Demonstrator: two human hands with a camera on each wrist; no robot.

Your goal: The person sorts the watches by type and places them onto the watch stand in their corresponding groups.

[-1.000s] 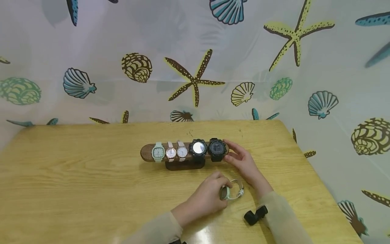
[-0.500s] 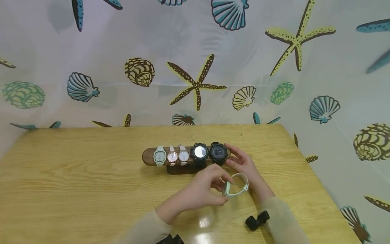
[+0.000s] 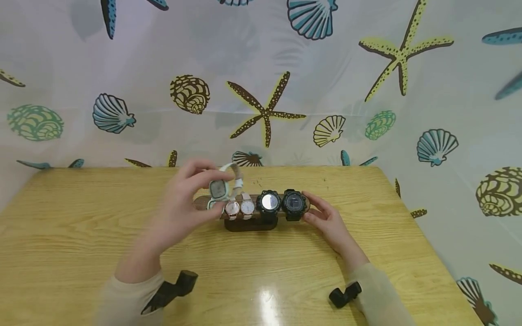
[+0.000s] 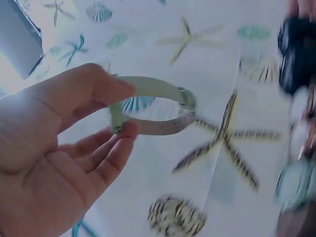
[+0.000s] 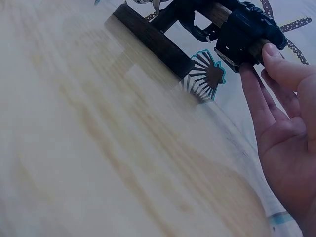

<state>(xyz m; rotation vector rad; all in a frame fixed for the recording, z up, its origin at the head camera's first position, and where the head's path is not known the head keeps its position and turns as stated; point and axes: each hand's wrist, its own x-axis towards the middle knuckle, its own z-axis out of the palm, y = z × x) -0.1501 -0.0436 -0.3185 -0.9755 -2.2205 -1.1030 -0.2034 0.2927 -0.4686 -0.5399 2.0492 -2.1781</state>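
My left hand (image 3: 175, 213) pinches a pale green wristwatch (image 3: 219, 189) by its square case, above the left end of a dark wooden watch stand (image 3: 250, 225). In the left wrist view the watch's strap (image 4: 153, 85) forms a fastened loop, with thumb and fingertips on the case. My right hand (image 3: 329, 222) holds the stand's right end between thumb and fingers, beside a black watch (image 3: 293, 203). Along the bar sit another black watch (image 3: 270, 202), a white-strapped watch (image 3: 247, 207), a rose-gold-rimmed one (image 3: 232, 208) and a mint square one (image 4: 295, 185), partly hidden in the head view.
The stand is on a light wooden table (image 3: 81, 253), towards its back edge. Behind and to the right hangs a white cloth (image 3: 151, 54) printed with starfish and shells. Each wrist wears a black camera mount, such as the left one (image 3: 177, 286).
My left hand has carried the pale green watch from in front of the stand's right end, up and leftward to its left end. The right hand stays on the stand.
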